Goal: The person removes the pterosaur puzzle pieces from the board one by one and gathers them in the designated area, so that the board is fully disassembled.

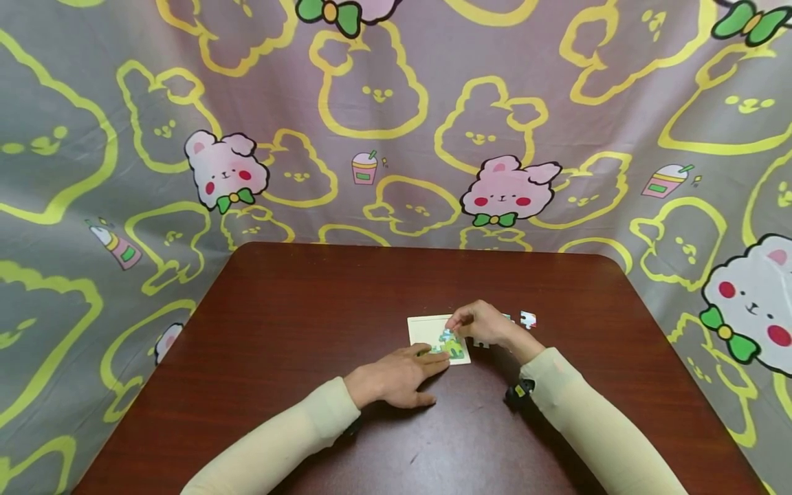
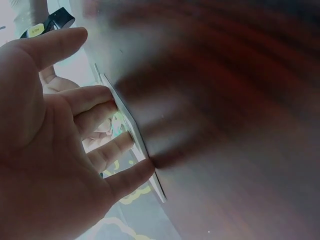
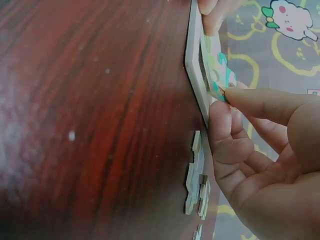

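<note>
A small pale jigsaw tray [image 1: 418, 331] lies on the table, its lower right part filled with green and yellow picture pieces [image 1: 456, 349]. My left hand [image 1: 399, 376] rests with extended fingers on the tray's near edge and the fitted pieces. At the tray's right side my right hand [image 1: 485, 323] pinches a jigsaw piece [image 3: 218, 90] between thumb and fingers. In the right wrist view that piece is tilted at the tray's edge; the fingers partly hide its outline. Loose jigsaw pieces [image 3: 194, 175] lie on the table beside this hand.
Another loose piece [image 1: 528, 319] lies right of the right hand. The brown table [image 1: 309, 302] reaches back to a patterned cloth [image 1: 396, 137] hung behind and at both sides. A dark wrist camera [image 1: 518, 393] sits under the right sleeve.
</note>
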A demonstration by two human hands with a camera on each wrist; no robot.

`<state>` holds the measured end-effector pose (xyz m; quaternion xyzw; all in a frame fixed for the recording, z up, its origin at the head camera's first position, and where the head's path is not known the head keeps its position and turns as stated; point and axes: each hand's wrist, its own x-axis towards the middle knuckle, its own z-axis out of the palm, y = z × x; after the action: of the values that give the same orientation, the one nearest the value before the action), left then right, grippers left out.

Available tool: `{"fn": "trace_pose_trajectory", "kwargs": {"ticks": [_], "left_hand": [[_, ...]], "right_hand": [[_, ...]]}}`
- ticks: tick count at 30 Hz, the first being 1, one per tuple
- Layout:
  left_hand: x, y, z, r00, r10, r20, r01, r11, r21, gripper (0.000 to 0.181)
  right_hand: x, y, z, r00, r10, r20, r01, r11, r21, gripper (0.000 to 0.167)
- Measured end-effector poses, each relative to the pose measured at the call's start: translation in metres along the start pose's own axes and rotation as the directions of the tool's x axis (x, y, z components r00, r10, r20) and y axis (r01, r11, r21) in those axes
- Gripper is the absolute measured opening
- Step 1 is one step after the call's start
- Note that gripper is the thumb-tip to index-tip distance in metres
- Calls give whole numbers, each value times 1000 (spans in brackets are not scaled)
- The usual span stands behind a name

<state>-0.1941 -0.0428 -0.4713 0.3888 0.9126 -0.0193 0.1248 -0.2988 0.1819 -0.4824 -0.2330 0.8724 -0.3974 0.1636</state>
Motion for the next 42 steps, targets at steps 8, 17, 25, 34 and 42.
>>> {"fn": "trace_pose_trajectory", "kwargs": {"ticks": [8,17,25,34,42], "left_hand": [[-1,-1,1,1000,2,-10,-2,1000,-25,67],[0,-3,2,1000,20,-10,-21,998,-64,65],[2,-1,-2,1000,17,8,-17,998,-63,63],[3,-1,-4,999,38,7,-38,998,-51,62],[4,-1,-3,999,34,8,-33,998,-44,62]], "right_hand": [[-1,0,-2,1000,-5,14,4,1000,13,12],[-1,1,-2,999,35,4,-35,999,11,11],[-1,0,-2,1000,7,12,-7,1000,-1,12],[-2,0,-2,1000,-24,9,24,1000,-7,9],[-2,2,-4,1000,-19,8,19,1000,1,11]]}}
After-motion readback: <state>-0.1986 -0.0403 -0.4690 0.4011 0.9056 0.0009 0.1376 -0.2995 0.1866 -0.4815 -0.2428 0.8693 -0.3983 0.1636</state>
